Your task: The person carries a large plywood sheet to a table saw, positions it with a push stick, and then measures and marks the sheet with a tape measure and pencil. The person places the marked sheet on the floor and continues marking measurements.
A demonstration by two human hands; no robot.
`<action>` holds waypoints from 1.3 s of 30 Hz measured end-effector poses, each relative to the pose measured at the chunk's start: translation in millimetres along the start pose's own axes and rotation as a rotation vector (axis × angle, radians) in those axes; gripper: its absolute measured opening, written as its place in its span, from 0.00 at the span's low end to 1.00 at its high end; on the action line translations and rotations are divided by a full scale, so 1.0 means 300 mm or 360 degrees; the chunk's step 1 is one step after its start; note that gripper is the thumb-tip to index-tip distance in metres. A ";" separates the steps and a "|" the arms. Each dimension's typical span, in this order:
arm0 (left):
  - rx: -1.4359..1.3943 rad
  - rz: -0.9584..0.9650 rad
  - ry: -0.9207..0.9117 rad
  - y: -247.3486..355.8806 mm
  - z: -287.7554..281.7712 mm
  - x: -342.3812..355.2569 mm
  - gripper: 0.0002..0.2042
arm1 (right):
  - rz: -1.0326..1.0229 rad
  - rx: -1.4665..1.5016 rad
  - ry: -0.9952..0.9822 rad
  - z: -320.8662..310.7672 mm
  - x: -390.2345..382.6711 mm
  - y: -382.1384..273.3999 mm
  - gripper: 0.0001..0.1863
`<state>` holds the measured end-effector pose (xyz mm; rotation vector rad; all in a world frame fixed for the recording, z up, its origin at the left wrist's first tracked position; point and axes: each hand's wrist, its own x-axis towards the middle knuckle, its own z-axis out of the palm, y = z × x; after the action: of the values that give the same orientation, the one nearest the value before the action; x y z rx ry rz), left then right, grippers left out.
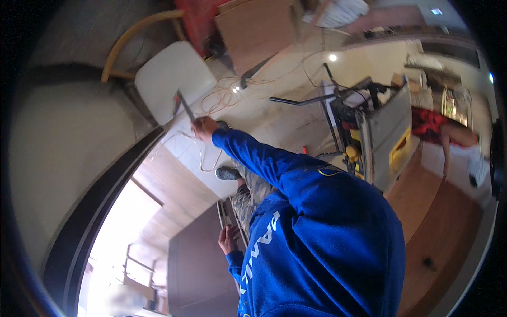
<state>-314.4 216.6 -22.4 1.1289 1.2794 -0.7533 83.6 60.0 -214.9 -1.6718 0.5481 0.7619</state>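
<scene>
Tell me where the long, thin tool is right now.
In the head view, the tool is left of centre, above mid-height, gripped in the right hand, its far end seen against the white chair seat.

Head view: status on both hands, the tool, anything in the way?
Right hand gripping dark tool. Left hand at edge of dark board, contact unclear. Loose cord near chair, possible trip hazard.
</scene>
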 end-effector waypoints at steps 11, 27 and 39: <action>0.1880 0.1970 0.0121 0.217 -0.002 0.213 0.50 | -0.0058 -0.0558 -0.1228 -0.086 -0.927 0.201 0.17; 0.1803 0.0706 -0.0643 0.170 -0.055 0.388 0.17 | 0.0137 -0.0871 -0.0279 -0.466 -1.193 0.712 0.27; 0.1732 0.0582 -0.0526 0.130 -0.132 0.410 0.19 | 0.0041 -0.0999 -0.0126 -0.422 -1.170 0.929 0.21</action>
<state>-269.6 284.3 -130.3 1.9149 0.2875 -1.3335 -327.3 -141.2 -127.7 -2.1960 0.2840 1.0887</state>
